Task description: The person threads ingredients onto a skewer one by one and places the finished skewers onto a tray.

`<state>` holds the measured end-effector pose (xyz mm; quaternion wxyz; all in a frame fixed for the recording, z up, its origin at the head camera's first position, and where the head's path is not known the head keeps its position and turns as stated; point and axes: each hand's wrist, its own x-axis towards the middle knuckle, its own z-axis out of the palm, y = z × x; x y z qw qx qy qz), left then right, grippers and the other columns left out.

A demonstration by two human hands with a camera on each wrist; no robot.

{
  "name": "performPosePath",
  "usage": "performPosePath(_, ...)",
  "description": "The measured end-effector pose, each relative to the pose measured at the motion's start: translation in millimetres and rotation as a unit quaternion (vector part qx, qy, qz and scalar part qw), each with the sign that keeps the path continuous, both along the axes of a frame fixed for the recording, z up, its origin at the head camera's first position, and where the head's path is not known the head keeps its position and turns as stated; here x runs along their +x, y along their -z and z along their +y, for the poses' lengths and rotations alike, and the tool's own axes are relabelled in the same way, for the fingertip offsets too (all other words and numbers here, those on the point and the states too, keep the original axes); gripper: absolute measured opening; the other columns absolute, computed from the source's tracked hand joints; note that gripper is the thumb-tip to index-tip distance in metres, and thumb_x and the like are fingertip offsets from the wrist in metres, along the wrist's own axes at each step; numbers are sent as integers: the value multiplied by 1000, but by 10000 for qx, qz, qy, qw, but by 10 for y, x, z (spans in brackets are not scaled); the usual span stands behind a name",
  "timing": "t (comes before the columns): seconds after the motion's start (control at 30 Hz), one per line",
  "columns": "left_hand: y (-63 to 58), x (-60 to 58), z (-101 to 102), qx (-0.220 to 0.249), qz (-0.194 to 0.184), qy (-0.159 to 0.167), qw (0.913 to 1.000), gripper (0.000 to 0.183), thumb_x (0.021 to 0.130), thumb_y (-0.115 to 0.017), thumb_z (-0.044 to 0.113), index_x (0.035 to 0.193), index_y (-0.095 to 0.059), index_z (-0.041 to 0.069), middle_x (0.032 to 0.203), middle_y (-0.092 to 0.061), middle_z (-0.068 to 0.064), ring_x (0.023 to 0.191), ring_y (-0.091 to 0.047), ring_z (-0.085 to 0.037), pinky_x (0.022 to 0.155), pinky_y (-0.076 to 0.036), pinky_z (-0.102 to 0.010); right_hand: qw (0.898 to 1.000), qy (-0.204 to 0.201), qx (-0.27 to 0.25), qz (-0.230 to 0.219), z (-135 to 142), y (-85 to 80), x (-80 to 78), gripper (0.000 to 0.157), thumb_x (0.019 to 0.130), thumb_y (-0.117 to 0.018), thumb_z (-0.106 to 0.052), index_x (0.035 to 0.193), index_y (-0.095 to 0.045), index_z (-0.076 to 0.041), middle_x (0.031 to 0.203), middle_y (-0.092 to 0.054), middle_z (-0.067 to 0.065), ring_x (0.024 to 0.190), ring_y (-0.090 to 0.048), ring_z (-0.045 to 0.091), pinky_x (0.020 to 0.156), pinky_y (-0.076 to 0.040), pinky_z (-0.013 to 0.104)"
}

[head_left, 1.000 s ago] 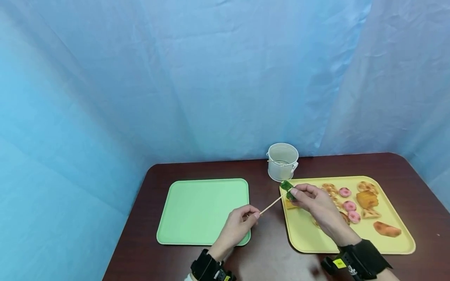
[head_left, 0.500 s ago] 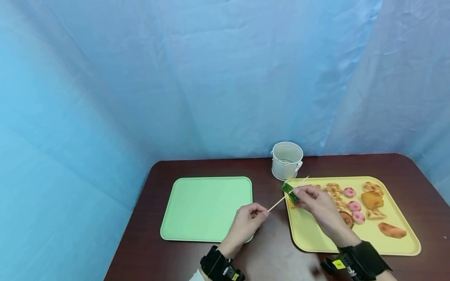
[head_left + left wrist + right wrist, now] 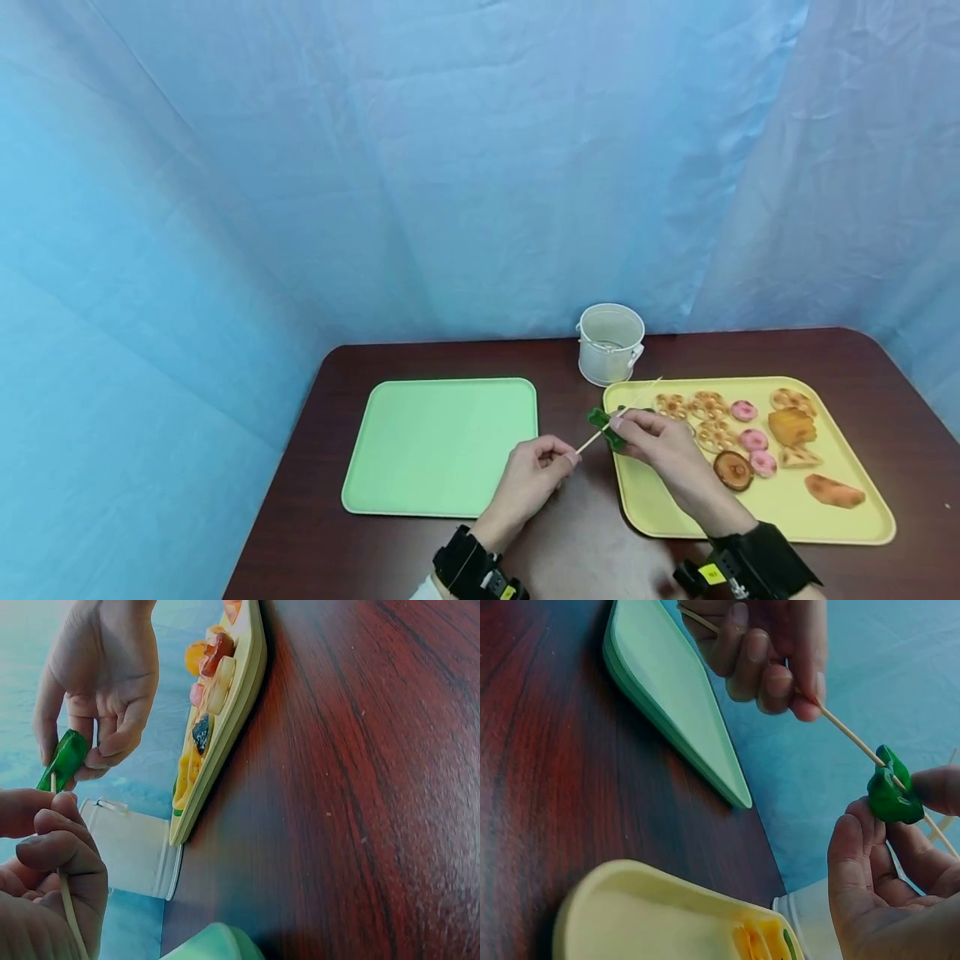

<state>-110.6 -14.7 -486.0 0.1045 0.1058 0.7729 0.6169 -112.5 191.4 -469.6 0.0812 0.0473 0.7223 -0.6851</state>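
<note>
My left hand (image 3: 525, 483) pinches a thin wooden skewer (image 3: 591, 442) between thumb and fingers, left of the yellow tray. The stick slants up and away to the right. Threaded on it is a glossy green pepper piece (image 3: 891, 796), which my right hand (image 3: 667, 454) pinches between thumb and fingers over the tray's left end. In the right wrist view the skewer goes in one side of the pepper and comes out the other, its far part running past the right fingers. The left wrist view shows the pepper (image 3: 66, 759) just beyond the left fingertips.
The yellow tray (image 3: 765, 517) holds several play-food pieces: a brown mushroom slice (image 3: 732, 472), pink rings (image 3: 753, 440), pale holed slices (image 3: 708, 406) and an orange-brown chunk (image 3: 792, 427). A bare green tray (image 3: 442, 450) lies left. Behind stands a whitish bucket (image 3: 611, 346).
The green pepper and my right hand have shifted along the skewer toward my left hand. The skewer's tip now shows beyond the right hand. My left hand has moved slightly right.
</note>
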Motion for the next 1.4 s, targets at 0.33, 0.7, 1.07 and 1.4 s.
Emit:
performPosePath(0.33,-10,-3,32,82,-129,-39,9999,13,88,-61,9,88,-71,1,62,-56,5,48,-49,-10,44,-37,-18,9995,-306,-34,-86,-92,3,26,46,93,-62,-32,112,-63,10,122,-59,14,104,-58,10,86,-50,31)
performPosePath(0.7,9,-6,58,105,-152,-88,9998,16,90,-63,14,89,-71,0,68,-61,-14,49,-46,-12,44,-36,-17,9984,-552,119,-103,-148,65,39,41,92,-63,-34,102,-67,6,120,-61,14,104,-59,17,85,-50,38)
performPosePath(1.07,38,5,73,185,-178,-125,9996,17,89,-64,16,81,-67,2,62,-56,-12,48,-44,-14,43,-34,-18,9977,-667,82,16,-165,98,51,39,92,-63,-34,96,-66,5,120,-60,14,107,-58,21,86,-50,43)
performPosePath(1.4,48,-9,-4,214,-157,-186,9995,22,88,-65,16,85,-67,-6,65,-59,-12,49,-45,-9,44,-36,-18,9971,-403,603,239,-30,35,22,50,95,-58,-37,117,-62,7,109,-65,18,97,-63,24,84,-52,36)
